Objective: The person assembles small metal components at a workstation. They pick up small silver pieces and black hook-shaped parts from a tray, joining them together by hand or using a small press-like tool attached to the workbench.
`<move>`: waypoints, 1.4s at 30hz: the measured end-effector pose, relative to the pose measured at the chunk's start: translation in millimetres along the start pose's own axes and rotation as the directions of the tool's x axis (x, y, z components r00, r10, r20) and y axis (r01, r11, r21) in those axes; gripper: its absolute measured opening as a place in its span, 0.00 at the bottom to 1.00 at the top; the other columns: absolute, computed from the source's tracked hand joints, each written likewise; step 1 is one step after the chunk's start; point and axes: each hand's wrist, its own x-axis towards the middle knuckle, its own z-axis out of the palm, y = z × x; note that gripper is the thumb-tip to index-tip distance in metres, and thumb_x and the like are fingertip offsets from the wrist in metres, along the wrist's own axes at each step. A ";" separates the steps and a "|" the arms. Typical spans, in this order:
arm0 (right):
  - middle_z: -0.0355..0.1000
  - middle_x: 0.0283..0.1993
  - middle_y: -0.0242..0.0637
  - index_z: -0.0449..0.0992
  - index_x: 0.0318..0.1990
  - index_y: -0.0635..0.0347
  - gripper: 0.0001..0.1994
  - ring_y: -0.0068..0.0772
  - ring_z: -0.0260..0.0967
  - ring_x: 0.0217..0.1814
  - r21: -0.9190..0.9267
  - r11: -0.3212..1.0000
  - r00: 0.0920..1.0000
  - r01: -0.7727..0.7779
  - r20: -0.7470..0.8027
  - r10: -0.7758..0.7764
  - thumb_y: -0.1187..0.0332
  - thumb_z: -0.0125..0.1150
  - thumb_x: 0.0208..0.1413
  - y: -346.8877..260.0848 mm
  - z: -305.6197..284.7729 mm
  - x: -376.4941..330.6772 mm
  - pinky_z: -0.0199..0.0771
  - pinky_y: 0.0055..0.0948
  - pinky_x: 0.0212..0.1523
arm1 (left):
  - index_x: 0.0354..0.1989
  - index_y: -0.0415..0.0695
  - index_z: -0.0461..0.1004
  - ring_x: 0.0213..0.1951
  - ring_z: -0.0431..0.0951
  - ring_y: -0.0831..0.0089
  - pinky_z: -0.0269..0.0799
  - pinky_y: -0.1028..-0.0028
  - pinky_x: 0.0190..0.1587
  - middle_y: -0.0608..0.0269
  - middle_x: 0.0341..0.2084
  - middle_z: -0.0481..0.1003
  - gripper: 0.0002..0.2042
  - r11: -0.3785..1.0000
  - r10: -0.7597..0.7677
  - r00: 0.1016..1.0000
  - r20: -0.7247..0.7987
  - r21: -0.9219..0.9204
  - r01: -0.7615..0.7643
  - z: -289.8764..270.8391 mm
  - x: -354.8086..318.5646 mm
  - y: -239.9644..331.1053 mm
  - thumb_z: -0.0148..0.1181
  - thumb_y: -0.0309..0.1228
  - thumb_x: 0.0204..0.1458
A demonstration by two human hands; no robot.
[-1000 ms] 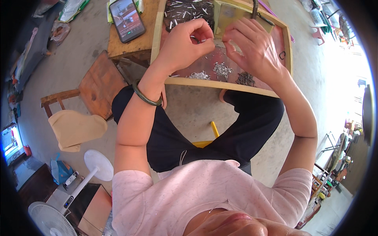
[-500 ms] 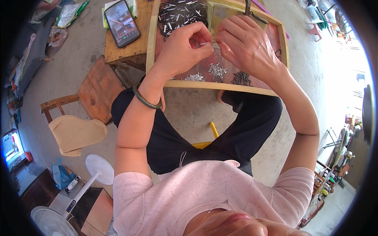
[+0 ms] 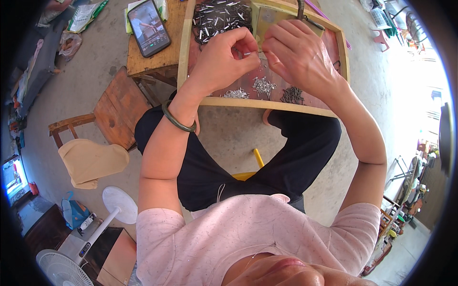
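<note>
Both my hands meet over a shallow wood-rimmed tray (image 3: pixel 267 104). My left hand (image 3: pixel 228 59) is closed, thumb and forefinger pinched together; a tiny light-coloured bit shows near the fingers, too small to name. Close beside it, my right hand (image 3: pixel 301 57) is closed with fingers curled downward, hiding whatever is in them. Below the hands lie two heaps of small silvery metal pieces (image 3: pixel 264 86) and a heap of dark little springs or screws (image 3: pixel 292 95). Beyond my left hand, a pile of black cord loops with pale metal bits (image 3: pixel 222 20) fills the tray's far left corner.
A yellowish plate (image 3: pixel 268 21) and a dark metal lever (image 3: pixel 313 22) stand at the tray's far side. Left of the tray, a phone (image 3: pixel 149 29) lies on a wooden table (image 3: pixel 148 64). A wooden chair (image 3: pixel 121 112) and a white fan (image 3: pixel 64 268) are further left.
</note>
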 end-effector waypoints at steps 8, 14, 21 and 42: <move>0.68 0.36 0.34 0.75 0.32 0.59 0.11 0.36 0.70 0.43 -0.085 0.995 0.998 0.043 0.049 -0.039 0.69 0.69 0.39 -3.6 1.5 3.1 0.71 0.34 0.45 | 0.36 0.41 0.76 0.31 0.75 0.79 0.73 0.76 0.36 0.67 0.29 0.77 0.08 0.994 0.048 0.996 -0.075 0.104 -0.040 5.5 -1.8 2.4 0.67 0.27 0.49; 0.69 0.36 0.34 0.79 0.36 0.61 0.14 0.34 0.70 0.44 -0.146 0.989 0.997 0.003 0.072 0.007 0.66 0.70 0.40 -8.9 -0.9 7.3 0.73 0.34 0.45 | 0.34 0.42 0.75 0.28 0.76 0.73 0.71 0.73 0.32 0.64 0.27 0.76 0.10 0.986 0.099 0.976 -0.195 0.152 -0.070 13.1 -0.1 0.0 0.68 0.30 0.47; 0.79 0.41 0.37 0.82 0.44 0.63 0.10 0.32 0.77 0.41 0.530 0.622 0.779 -0.576 0.124 0.615 0.67 0.64 0.59 -2.2 8.4 -13.7 0.76 0.31 0.44 | 0.38 0.42 0.76 0.33 0.76 0.80 0.73 0.76 0.38 0.71 0.31 0.77 0.06 0.973 0.224 0.935 -0.275 0.108 -0.202 11.4 0.3 4.5 0.64 0.23 0.53; 0.78 0.34 0.29 0.80 0.41 0.67 0.10 0.17 0.72 0.39 0.737 0.270 0.678 -0.619 0.328 0.658 0.68 0.62 0.59 -0.2 11.9 -13.5 0.73 0.24 0.43 | 0.35 0.41 0.76 0.34 0.76 0.77 0.71 0.76 0.37 0.69 0.29 0.76 0.05 0.943 0.304 0.915 -0.264 0.224 -0.248 13.2 0.6 7.5 0.64 0.22 0.51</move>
